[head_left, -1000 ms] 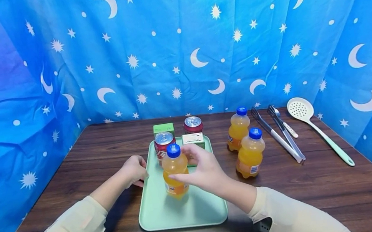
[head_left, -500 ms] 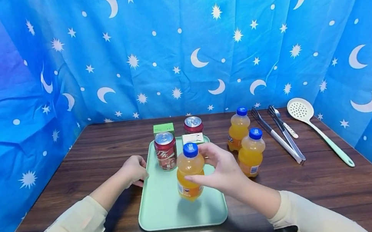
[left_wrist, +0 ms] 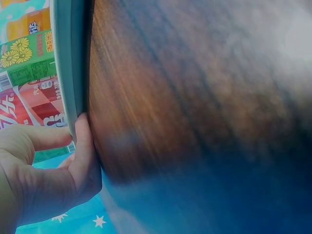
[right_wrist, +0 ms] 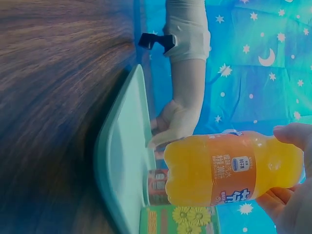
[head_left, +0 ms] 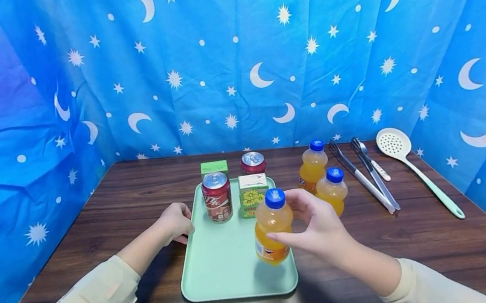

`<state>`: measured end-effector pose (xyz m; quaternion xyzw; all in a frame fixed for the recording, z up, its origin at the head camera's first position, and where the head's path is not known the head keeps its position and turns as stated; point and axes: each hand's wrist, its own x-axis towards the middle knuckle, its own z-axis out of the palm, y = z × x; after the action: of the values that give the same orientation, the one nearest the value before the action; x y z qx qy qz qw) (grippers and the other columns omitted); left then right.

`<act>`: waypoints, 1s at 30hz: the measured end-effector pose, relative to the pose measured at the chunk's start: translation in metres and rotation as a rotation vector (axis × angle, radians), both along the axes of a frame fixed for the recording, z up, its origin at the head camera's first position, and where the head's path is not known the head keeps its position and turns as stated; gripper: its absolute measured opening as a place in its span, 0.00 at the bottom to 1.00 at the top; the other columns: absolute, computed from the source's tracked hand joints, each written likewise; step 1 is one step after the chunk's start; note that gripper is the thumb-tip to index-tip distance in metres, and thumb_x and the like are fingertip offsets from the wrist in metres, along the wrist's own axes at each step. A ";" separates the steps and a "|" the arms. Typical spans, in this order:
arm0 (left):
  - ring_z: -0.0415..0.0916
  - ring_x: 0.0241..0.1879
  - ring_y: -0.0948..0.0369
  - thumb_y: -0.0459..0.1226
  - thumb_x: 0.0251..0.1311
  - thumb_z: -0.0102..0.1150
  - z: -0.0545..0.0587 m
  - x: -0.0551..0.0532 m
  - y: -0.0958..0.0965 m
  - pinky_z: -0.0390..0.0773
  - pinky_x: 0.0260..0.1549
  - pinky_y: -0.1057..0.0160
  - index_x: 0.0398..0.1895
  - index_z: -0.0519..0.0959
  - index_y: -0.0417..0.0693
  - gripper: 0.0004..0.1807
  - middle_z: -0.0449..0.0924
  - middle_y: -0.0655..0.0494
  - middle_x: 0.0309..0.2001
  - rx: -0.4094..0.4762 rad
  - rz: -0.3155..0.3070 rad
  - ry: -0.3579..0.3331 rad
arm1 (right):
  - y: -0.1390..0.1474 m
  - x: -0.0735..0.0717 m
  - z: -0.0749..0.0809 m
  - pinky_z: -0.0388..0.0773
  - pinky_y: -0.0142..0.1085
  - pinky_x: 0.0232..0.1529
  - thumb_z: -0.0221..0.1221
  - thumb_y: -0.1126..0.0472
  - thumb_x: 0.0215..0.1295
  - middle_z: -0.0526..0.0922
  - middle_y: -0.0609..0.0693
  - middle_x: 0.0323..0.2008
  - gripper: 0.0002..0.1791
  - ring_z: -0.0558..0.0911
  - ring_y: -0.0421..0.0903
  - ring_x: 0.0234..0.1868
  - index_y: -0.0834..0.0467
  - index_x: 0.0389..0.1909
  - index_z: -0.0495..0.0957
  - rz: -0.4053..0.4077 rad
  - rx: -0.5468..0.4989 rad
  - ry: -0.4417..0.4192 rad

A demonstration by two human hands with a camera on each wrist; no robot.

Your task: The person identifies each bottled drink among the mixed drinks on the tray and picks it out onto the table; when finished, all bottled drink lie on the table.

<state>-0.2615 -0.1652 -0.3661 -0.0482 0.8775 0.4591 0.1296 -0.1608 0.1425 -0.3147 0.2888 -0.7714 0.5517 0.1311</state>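
Note:
My right hand [head_left: 320, 223] holds an orange soda bottle [head_left: 272, 234] with a blue cap, thumb on the near side. The bottle hangs upright over the right part of a pale green tray [head_left: 222, 275], its base raised above it in the right wrist view. With thumb and fingers, my left hand [head_left: 174, 223] pinches the tray's left rim; the left wrist view shows the rim [left_wrist: 68, 63] between them. A red soda can [head_left: 217, 200] and a green drink carton [head_left: 252, 198] printed with yellow flowers stand on the tray beyond the bottle.
Behind the front can and carton are another green carton [head_left: 214, 167] and another red can [head_left: 253, 162]. Two more orange soda bottles [head_left: 312, 168] stand right of the tray. Farther right lie a whisk [head_left: 360, 177], tongs [head_left: 375, 175] and a slotted skimmer [head_left: 408, 161]. A starry blue cloth encloses the table.
My right hand has carried the bottle rightward across the tray, uncovering the red can and then the flowered carton. My left hand has stayed at the tray's rim.

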 end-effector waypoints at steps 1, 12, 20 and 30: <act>0.72 0.22 0.56 0.18 0.44 0.52 0.000 0.000 0.000 0.81 0.19 0.58 0.33 0.66 0.34 0.13 0.67 0.46 0.24 0.003 0.000 0.002 | 0.002 0.001 0.000 0.77 0.37 0.49 0.73 0.64 0.43 0.80 0.44 0.46 0.30 0.79 0.43 0.48 0.55 0.49 0.73 -0.010 0.001 -0.009; 0.71 0.22 0.56 0.17 0.44 0.52 -0.001 0.000 0.000 0.81 0.19 0.57 0.33 0.66 0.33 0.13 0.67 0.47 0.22 0.027 0.011 0.004 | 0.026 0.011 -0.002 0.78 0.36 0.46 0.73 0.66 0.42 0.81 0.45 0.47 0.31 0.80 0.42 0.48 0.56 0.50 0.72 -0.139 0.051 -0.014; 0.71 0.21 0.57 0.17 0.43 0.53 0.000 0.001 0.000 0.81 0.18 0.57 0.32 0.65 0.34 0.13 0.66 0.48 0.21 0.033 0.011 0.003 | 0.041 0.018 -0.003 0.74 0.27 0.48 0.73 0.72 0.39 0.80 0.49 0.46 0.32 0.78 0.39 0.49 0.61 0.49 0.73 -0.204 0.048 0.051; 0.71 0.22 0.56 0.17 0.43 0.53 -0.001 0.000 -0.001 0.80 0.18 0.58 0.33 0.66 0.34 0.14 0.67 0.48 0.21 0.033 0.020 0.001 | 0.061 0.022 -0.007 0.74 0.25 0.47 0.73 0.72 0.39 0.80 0.49 0.45 0.32 0.78 0.37 0.49 0.61 0.49 0.73 -0.281 0.061 0.060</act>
<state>-0.2611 -0.1657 -0.3669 -0.0545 0.8693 0.4750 0.1254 -0.1391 0.2033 -0.3218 0.1984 -0.8163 0.4953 0.2214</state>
